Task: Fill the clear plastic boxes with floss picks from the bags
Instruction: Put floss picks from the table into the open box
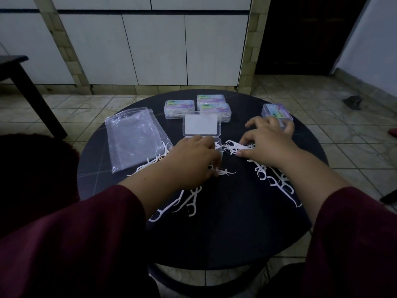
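- Where the maroon sleeves [71,244] fill the bottom corners, they cover the near rim of the round dark table [225,233]; dim light flattens most detail
- loose white picks [189,203] lie scattered on the near half of the table, some running under both forearms, so their full count cannot be told; another trail of picks [277,183] shows beside the right forearm
- left hand [193,162] reaches palm-down over the open box [218,147], hiding nearly all of its tray; its fingers curl down onto a few picks at the box's near edge, though whether they actually pinch one cannot be told
- right hand [268,140] lies palm-down just right of the box, fingers spread apart; thumb and forefinger rest at a small heap of picks [234,147], the grip itself unclear
- box lid [201,124] stands open behind the left hand, a white panel showing through it
- clear bags [133,136] lie flat at the left, overlapping, a few picks at their near corner
- three closed boxes [197,107] sit together at the far side; a fourth box [277,112] at far right is partly hidden by the right fingers; their labels are too small to read
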